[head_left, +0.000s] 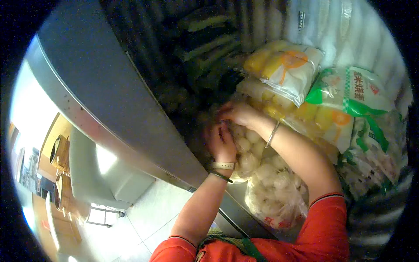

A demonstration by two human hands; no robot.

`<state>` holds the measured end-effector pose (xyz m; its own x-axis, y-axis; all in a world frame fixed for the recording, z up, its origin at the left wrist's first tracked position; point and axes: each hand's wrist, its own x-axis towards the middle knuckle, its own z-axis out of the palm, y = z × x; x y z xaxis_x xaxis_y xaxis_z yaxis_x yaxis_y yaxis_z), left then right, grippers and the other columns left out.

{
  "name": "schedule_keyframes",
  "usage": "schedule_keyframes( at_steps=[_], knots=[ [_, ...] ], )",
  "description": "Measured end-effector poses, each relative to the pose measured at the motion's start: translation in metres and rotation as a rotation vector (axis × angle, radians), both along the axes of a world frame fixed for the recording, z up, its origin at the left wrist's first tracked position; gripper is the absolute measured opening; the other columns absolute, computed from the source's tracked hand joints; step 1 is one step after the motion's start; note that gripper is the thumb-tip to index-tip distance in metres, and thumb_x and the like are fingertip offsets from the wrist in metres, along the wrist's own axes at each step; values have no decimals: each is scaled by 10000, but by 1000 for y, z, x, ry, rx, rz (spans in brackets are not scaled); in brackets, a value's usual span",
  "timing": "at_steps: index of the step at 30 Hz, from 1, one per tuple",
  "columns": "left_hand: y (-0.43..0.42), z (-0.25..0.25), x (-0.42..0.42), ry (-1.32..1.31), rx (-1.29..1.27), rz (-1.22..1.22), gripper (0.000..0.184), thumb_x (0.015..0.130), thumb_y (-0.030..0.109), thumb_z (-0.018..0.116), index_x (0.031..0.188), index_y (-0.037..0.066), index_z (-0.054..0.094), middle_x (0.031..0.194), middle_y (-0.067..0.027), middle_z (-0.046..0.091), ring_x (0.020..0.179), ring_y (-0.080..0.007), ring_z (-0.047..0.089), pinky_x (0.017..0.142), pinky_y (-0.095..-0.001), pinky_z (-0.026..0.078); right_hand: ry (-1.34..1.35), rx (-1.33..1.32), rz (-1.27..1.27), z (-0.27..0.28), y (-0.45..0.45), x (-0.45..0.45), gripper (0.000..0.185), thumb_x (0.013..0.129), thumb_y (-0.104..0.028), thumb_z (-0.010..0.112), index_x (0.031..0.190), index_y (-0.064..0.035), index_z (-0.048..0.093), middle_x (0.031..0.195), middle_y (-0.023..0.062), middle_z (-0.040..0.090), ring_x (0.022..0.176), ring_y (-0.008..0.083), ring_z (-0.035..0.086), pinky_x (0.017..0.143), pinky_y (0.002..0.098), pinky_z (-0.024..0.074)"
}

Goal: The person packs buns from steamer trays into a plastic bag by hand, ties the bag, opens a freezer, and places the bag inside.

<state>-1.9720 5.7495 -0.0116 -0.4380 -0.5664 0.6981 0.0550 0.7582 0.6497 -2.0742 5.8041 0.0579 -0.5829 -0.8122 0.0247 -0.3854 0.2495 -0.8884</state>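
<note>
My left hand and my right hand meet at the dim far end of a clear plastic bag of round white balls. The fingers of both hands are bent in on the gathered top of this bag; shadow and blur partly hide the fingertips. Nearer to me, below my right forearm, lies a second clear plastic bag of similar balls, with red print at its lower end. Beyond my right forearm are yellow-filled packets with white and orange print.
More packets fill the right side: an orange-and-white packet, a green-and-white bag and a clear bag of dark-flecked pieces. Frosted ribbed walls stand behind. A grey metal panel with a curved edge runs along my left, above a tiled floor.
</note>
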Motion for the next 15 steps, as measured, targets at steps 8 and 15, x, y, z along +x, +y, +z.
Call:
schedule_keyframes(
  at_steps=[8,15],
  knots=[
    [14,7,15,100,313,-236,162,863,177,531,914,27,562,946,-120,595,866,-248,530,827,-351,401,340,0,-195,-37,1,-18,167,755,-128,619,897,-48,655,858,58,650,786,146,587,708,277,464],
    [4,1,-22,276,1010,-329,124,848,137,531,915,37,564,909,-57,594,815,-147,530,756,-280,421,362,-192,-97,-9,33,0,121,782,-128,599,866,-54,645,843,74,637,772,181,591,715,303,464]
  ],
)
